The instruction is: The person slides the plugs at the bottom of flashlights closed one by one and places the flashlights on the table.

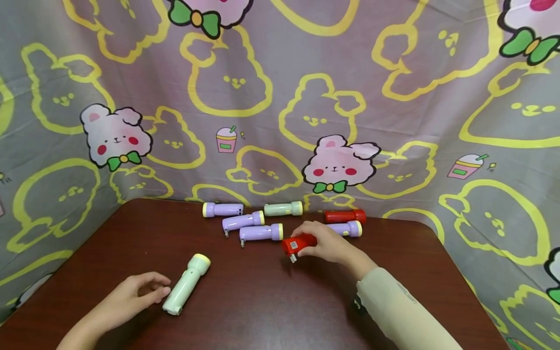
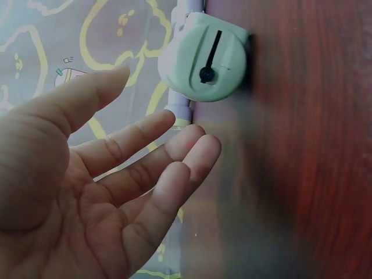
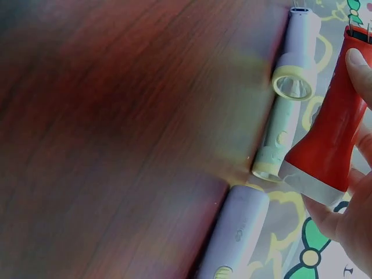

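My right hand (image 1: 327, 244) grips a red flashlight (image 1: 308, 239) just above the table, its metal prongs folded out at the tail end. In the right wrist view, thumb and fingers wrap the red body (image 3: 332, 125), and its clear head points down and left. A pale green flashlight (image 1: 187, 286) lies slanted on the table at the left, yellow-rimmed head away from me. Beside its tail is my left hand (image 1: 129, 296), fingers loosely bent with nothing in them. The left wrist view shows the green end cap (image 2: 203, 58) with a dark slot, apart from the fingers.
Toward the back of the brown table (image 1: 258, 291) lie several purple flashlights (image 1: 261, 233), some with prongs out. Another green flashlight (image 1: 283, 209) and a second red flashlight (image 1: 344, 216) lie near the patterned cloth (image 1: 262, 121) hanging behind.
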The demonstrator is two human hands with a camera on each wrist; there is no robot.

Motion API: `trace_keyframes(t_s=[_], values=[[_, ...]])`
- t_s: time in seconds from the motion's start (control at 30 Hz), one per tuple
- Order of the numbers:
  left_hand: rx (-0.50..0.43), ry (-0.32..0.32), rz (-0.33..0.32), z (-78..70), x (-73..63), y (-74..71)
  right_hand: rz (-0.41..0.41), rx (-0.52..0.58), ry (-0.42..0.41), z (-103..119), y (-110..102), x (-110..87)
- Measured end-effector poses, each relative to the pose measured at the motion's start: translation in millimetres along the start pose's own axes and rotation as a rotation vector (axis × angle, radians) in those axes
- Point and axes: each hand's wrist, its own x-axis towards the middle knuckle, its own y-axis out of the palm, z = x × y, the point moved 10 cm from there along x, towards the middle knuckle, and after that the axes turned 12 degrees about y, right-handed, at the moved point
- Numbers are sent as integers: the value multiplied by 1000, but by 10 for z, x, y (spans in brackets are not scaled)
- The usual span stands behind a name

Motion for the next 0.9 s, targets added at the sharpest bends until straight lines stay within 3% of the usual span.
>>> trace_keyframes(t_s=[0.2, 0.33, 0.53, 0.67, 0.9], values=[[95, -49, -79, -66, -1, -108, -21, 6, -17, 31, -39, -96], [167, -19, -158, -183, 30, -188, -36, 32, -52, 79, -61, -150], [199, 71, -250, -367, 93, -216, -44, 59, -91, 153, -70, -226], [190, 149, -269, -478, 162, -173, -57, 50, -97, 190, -75, -272], [137, 214, -248, -662, 314, -61, -89, 42, -116, 286, -108, -362]])
